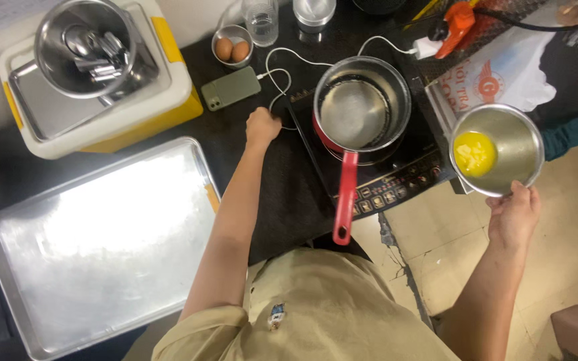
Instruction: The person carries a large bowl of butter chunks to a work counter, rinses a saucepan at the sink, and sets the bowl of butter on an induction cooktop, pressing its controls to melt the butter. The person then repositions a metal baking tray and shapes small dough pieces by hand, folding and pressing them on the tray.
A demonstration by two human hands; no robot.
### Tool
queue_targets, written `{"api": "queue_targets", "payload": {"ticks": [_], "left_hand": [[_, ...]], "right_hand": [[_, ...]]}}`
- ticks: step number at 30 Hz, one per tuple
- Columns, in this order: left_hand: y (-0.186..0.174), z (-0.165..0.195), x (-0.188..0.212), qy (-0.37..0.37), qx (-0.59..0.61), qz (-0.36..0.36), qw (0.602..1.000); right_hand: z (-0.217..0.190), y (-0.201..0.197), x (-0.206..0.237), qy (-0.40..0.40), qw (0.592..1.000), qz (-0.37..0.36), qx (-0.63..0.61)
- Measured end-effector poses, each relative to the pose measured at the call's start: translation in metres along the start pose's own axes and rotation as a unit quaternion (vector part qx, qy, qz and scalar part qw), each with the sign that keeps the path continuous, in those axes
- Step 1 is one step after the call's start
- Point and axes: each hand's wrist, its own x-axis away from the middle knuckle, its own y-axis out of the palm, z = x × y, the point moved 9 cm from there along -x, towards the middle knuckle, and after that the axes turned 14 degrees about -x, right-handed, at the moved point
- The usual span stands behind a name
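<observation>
My right hand grips the near rim of a steel bowl holding a yellow lump, possibly butter, out past the counter's right edge. My left hand is closed into a fist on the dark counter, touching a white cable just left of the black induction cooker. A steel saucepan with a red handle sits on the cooker, its inside bare metal.
A large steel tray lies at the left. A white and yellow cooler box carries a steel bowl of metal pieces. A small bowl with two eggs, a green phone and a glass stand behind.
</observation>
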Motion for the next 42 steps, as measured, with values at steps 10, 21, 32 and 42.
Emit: {"api": "queue_targets", "payload": {"ticks": [10, 21, 32, 42], "left_hand": [[-0.05, -0.036, -0.105, -0.079, 0.549, -0.054, 0.83], [-0.093, -0.012, -0.149, 0.03, 0.714, -0.026, 0.699], [-0.104, 0.038, -0.202, 0.069, 0.538, 0.084, 0.836], [-0.119, 0.066, -0.225, 0.075, 0.051, 0.087, 0.992]], "right_hand": [[0.019, 0.021, 0.027, 0.002, 0.999, 0.034, 0.005], [0.024, 0.046, 0.021, 0.0, 1.0, 0.027, 0.008], [0.027, 0.062, 0.019, 0.001, 1.0, 0.012, 0.016], [0.027, 0.044, 0.021, 0.0, 0.998, 0.048, 0.033]]}}
